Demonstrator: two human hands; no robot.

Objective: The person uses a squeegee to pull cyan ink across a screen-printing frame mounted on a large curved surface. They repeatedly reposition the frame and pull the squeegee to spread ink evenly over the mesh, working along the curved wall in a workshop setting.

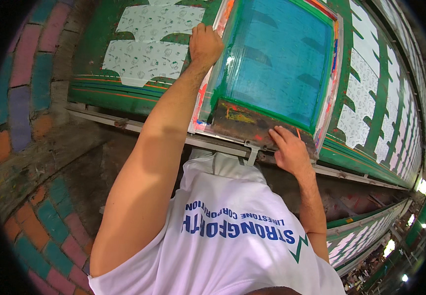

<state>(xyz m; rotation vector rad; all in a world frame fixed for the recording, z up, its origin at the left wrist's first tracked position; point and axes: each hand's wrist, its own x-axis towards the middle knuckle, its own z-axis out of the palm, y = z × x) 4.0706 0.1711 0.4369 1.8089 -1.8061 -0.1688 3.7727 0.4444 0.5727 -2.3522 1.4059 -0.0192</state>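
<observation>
A screen printing frame (pixel 335 73), with blue mesh (pixel 277 59), a green border and a stained dark band (pixel 245 118) along its near side, lies on the green printing table. My left hand (pixel 206 45) is closed on the frame's left rail toward the far part. My right hand (pixel 289 152) holds the near edge, fingers over the dark band near the right corner. Left of the frame, white patterned cut panels (pixel 144 64) lie on the table, and more sit in rows (pixel 358 93) to the right.
A metal rail (pixel 348 174) with a bracket (pixel 253 152) runs along the table's near edge, above my white shirt. The green table (pixel 90 59) curves away right. A multicoloured brick floor (pixel 21 98) shows at left, another panel-covered table (pixel 365 236) at lower right, and lamps (pixel 422 186) beyond.
</observation>
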